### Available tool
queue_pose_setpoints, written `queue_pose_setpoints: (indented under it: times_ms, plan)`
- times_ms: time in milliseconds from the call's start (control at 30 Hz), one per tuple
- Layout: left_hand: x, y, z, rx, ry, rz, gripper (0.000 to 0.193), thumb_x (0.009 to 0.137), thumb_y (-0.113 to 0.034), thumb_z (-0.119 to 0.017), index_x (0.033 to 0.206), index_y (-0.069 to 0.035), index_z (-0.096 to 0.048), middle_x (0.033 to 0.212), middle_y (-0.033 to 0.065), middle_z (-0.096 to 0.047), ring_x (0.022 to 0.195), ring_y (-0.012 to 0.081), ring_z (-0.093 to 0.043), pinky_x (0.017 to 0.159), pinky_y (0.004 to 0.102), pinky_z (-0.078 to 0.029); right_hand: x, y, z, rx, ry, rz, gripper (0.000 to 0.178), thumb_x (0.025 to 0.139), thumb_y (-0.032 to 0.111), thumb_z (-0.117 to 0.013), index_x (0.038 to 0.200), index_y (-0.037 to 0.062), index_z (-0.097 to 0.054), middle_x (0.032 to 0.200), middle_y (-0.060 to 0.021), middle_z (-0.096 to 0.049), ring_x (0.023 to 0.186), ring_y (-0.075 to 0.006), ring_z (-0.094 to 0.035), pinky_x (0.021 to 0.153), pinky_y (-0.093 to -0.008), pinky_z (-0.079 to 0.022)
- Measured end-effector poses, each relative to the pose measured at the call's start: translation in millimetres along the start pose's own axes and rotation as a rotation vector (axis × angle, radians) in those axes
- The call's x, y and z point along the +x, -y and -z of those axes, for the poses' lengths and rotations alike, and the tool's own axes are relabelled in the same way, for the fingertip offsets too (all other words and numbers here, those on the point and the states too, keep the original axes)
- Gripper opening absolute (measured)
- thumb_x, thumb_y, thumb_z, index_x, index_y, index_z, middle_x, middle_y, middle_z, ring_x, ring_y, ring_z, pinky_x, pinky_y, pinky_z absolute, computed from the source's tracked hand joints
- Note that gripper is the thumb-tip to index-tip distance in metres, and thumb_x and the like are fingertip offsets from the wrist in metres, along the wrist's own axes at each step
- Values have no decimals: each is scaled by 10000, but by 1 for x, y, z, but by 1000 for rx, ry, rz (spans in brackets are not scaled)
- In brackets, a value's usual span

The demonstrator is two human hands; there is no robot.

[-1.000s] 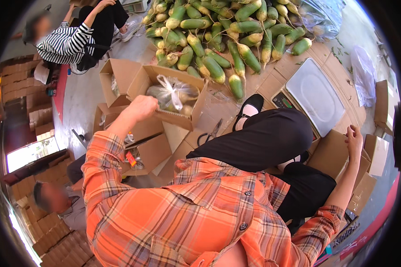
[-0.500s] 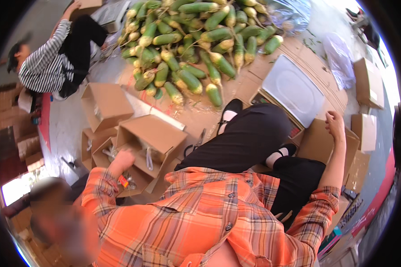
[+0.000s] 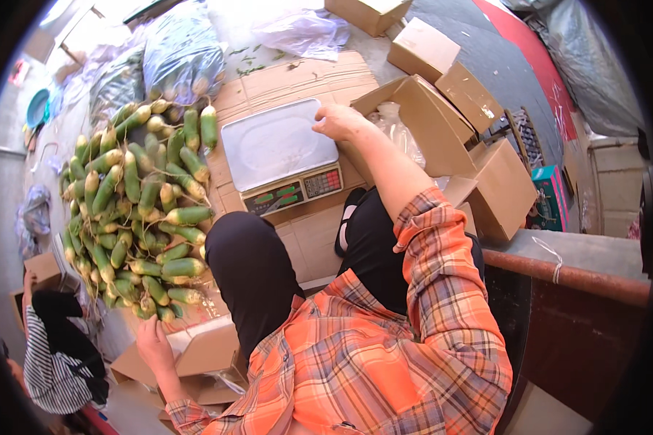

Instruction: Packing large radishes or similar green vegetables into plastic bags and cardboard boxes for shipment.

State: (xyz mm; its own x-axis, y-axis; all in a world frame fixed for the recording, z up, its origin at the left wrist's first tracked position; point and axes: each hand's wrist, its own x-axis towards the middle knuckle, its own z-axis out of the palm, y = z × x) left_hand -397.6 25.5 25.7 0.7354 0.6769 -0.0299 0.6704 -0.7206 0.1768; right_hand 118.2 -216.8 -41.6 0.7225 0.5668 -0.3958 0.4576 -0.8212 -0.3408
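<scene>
Scale (image 3: 279,148) lies just left of the right hand (image 3: 341,122), whose loosely curled fingers touch its tray edge, holding nothing; the left hand (image 3: 154,344) rests flat on a cardboard box (image 3: 203,351), radishes (image 3: 134,217) just above

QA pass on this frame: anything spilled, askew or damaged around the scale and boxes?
Nothing looks spilled or damaged. The right hand rests at the scale tray's corner; the left hand is on a cardboard box flap. The green-and-white radishes lie in a loose floor heap, and green scraps litter the flattened cardboard.
</scene>
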Motion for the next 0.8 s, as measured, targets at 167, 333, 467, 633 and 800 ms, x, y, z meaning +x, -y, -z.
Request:
queue_pose_setpoints:
  times_ms: [167,333,467,633,800]
  plan:
    - [92,-135,8,-247,-223,-419,189,804,-3,-603,987,-23,-644,961,142,-625,891,288,-593,799,356,-457,-9,-6,3,33,-2,-25,397,816,359,-598,1134,122,-605,1139,-124,-599,1093,-278,-542,931,-385,-421]
    - [139,-279,-12,-353,-72,-858,208,736,-92,-666,940,-53,-650,885,108,-620,848,296,-578,781,380,-449,-27,-27,22,119,-46,-70,396,816,348,-595,1143,123,-600,1141,-119,-599,1095,-276,-541,935,-380,-419]
    - [157,-303,-67,-369,107,-939,187,751,-127,-660,926,-60,-655,867,109,-615,824,282,-586,742,373,-457,-33,-34,35,197,-69,-50,391,818,345,-589,1132,112,-603,1123,-136,-603,1083,-285,-545,932,-378,-419]
    - [164,-298,-101,-428,667,-754,253,748,-74,-648,998,-39,-645,793,134,-591,730,277,-601,672,352,-474,-49,-69,50,405,-230,17,379,818,320,-590,1107,76,-614,1049,-151,-633,1007,-279,-588,870,-361,-454]
    - [183,-300,-102,-325,574,-701,262,762,-122,-643,1014,-52,-637,826,150,-601,777,326,-601,693,386,-477,-58,-138,75,1008,-558,-49,294,815,215,-588,1022,13,-637,835,-87,-657,711,-138,-612,636,-287,-497]
